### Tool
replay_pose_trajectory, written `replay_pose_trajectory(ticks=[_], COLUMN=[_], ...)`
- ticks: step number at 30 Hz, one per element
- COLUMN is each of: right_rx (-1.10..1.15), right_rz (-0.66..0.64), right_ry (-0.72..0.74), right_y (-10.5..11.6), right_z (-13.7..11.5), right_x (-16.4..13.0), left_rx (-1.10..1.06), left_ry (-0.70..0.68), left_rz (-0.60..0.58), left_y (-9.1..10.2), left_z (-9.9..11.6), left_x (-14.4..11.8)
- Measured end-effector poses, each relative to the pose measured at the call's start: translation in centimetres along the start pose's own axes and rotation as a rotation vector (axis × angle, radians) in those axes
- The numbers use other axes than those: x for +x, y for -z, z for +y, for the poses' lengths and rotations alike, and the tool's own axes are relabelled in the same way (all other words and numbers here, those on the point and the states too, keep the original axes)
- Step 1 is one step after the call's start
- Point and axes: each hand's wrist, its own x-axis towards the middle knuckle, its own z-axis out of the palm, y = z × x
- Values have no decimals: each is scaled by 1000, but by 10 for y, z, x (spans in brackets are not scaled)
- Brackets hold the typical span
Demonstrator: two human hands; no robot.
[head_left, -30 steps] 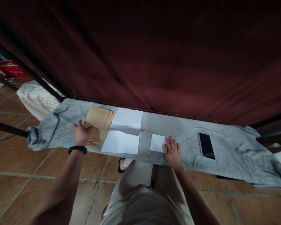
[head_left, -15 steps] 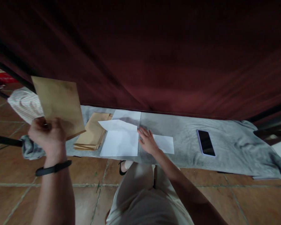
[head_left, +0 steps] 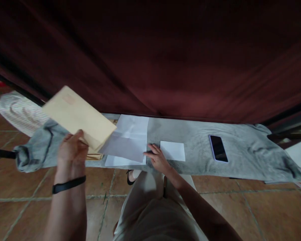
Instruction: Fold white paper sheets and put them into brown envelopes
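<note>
We look down from a head camera at a long, narrow surface covered with a grey cloth (head_left: 203, 140), set against a dark red curtain (head_left: 165, 60).

Our left hand (head_left: 72, 150) is raised above the cloth's left end, fingers and thumb closed on a brown envelope (head_left: 77, 115), which is tilted and clear of the surface. Under it, near the front edge, lies a stack of more brown envelopes (head_left: 94, 155), mostly hidden.

Our right hand (head_left: 158, 159) rests with fingers spread flat near the front edge, its fingertips at the right edge of a large white sheet (head_left: 129, 140). The sheet is creased and partly lifted, and it holds nothing closed around it. Just right of the hand lies a small folded white paper (head_left: 172, 150). Well to the right, a dark phone (head_left: 217, 148) lies flat.

What could go wrong, as we judge it: the large sheet's near edge reaches the cloth's front edge, so a push towards us could slide it off to the tiled floor (head_left: 27, 194). The raised envelope hangs close over the sheet's lifted corner and could catch and crumple it. Dragging the loose cloth could shift the phone.

Open room lies between the folded paper and the phone, and beyond the phone towards the rumpled right end. The curtain closes off the back edge.
</note>
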Motion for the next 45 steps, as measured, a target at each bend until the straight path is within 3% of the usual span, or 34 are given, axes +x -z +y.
replay_pose_trajectory(ticks=[1, 3, 6, 9, 14, 17, 22, 27, 32, 45], right_rx=[-1, 14, 124, 396, 1096, 1280, 1265, 1288, 1176, 1115], right_rz=[-6, -2, 73, 192, 316, 373, 426, 377, 400, 301], right_ry=[9, 24, -49, -240, -621, -706, -779, -801, -831, -759], right_y=[0, 0, 4, 9, 21, 26, 28, 32, 35, 33], right_z=[-1, -3, -5, -6, -8, -9, -10, -14, -16, -1], right_x=[-2, -5, -10, -15, -18, -17, -16, -14, -11, -9], left_rx=[-177, -423, -585, -698, -819, -817, -816, -795, -779, -759], left_ry=[97, 256, 419, 510, 636, 669, 690, 694, 700, 791], left_rz=[-141, -302, -305, -302, -287, -295, -318, -308, -324, -371], left_y=[-14, -45, -86, -114, -141, -153, -163, -166, -164, -154], left_z=[-6, -21, -44, -58, -67, -71, -73, -71, -67, -79], left_x=[-6, -19, -40, -62, -97, -115, -133, -140, -143, -142])
